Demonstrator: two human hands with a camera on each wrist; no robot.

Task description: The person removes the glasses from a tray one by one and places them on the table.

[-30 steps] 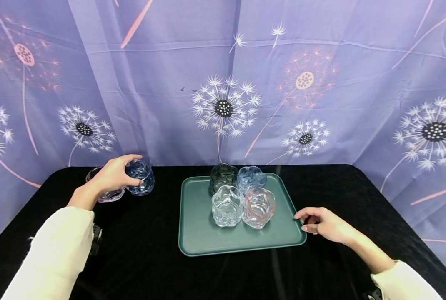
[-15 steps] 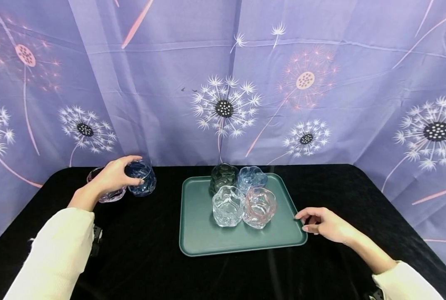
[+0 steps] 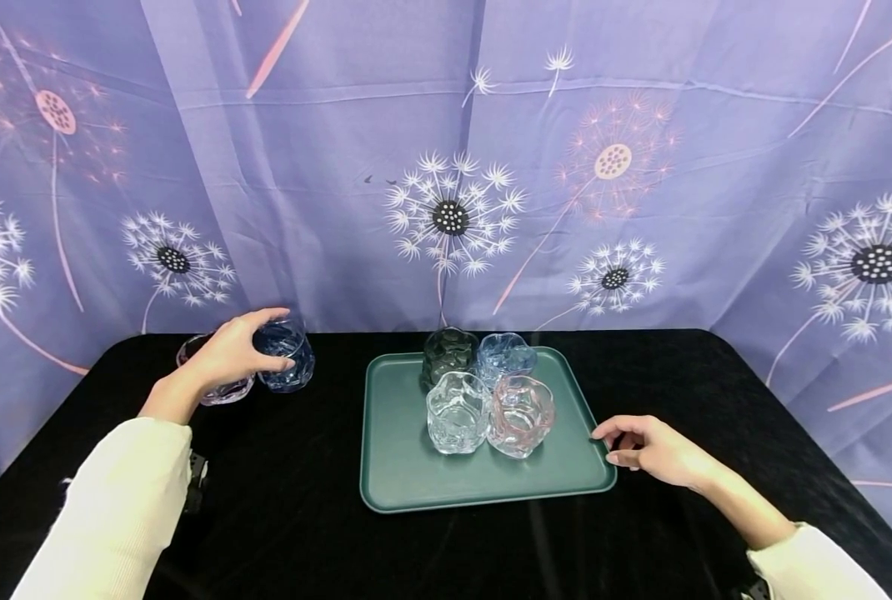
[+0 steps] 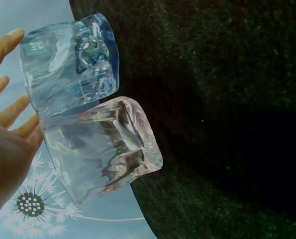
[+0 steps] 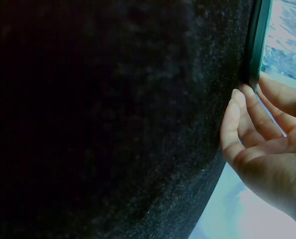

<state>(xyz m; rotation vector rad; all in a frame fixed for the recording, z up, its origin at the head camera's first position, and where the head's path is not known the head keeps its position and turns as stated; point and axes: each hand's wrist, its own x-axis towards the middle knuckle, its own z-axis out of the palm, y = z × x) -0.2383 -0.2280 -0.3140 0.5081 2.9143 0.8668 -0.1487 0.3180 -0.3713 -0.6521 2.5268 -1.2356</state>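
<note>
My left hand (image 3: 224, 354) grips a blue glass (image 3: 298, 367) by its rim, thumb at the front and index finger behind. A pale pinkish glass (image 4: 100, 149) stands directly beside it and is partly covered by that hand in the head view. At the right edge of the green tray (image 3: 393, 471), my right hand (image 3: 656, 454) pinches the rim with thumb and fingers. Grouped on the tray are a dark grey glass (image 3: 448, 354), a light blue glass (image 3: 506, 357), a clear glass (image 3: 457, 417) and a pink glass (image 3: 523, 417).
A black cloth (image 3: 288, 500) covers the table under the tray and glasses. Behind and at the sides hangs a purple curtain (image 3: 326, 208) with dandelion prints, close to the table's back edge.
Both hands and all the glasses keep their places. Only the whole head view has shifted very slightly.
</note>
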